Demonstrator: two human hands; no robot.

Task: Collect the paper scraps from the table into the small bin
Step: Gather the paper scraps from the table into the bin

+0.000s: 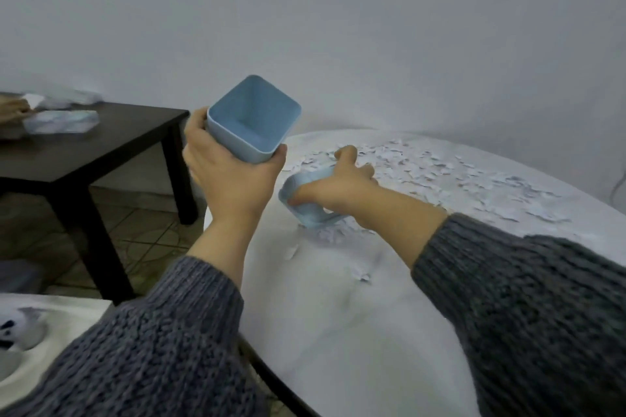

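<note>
Near the dark side table (101, 145), the left hand (233, 176) curls fingers and thumb round the small bin (254, 118). It is a pale blue plastic tub with a square mouth and rounded corners, held up tilted just off the left edge of the white table (338, 315). Beside it the right hand (338, 183) grips a matching blue plastic piece (305, 213) that rests on the table. Torn white paper scraps (440, 173) lie scattered beyond it and off to the right.

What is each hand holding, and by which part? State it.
Left hand grips the bin around its lower walls. Right hand grips a blue plastic piece by its upper edge, among the paper scraps.
</note>
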